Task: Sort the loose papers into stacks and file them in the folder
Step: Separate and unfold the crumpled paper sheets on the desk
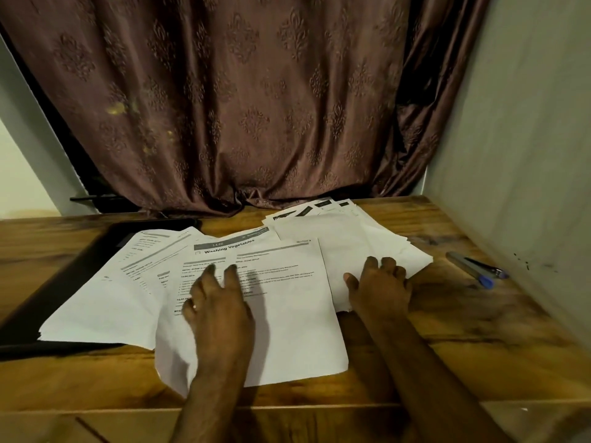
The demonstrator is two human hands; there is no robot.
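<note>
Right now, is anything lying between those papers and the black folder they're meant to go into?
Yes: the leftmost sheets lie spread across the black folder, covering much of it. They would likely need lifting off first. Both hands, left and right, rest on other papers.

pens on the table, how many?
2, lying side by side and touching at the table's right edge near the wall: a grey-barrelled pen with a blue cap, and a dark pen just behind it. More could be hidden under the papers.

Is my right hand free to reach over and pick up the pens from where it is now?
Probably yes. The right hand rests flat on the blank sheets, holding nothing, and the pens lie farther right on bare wooden table with nothing between.
</note>
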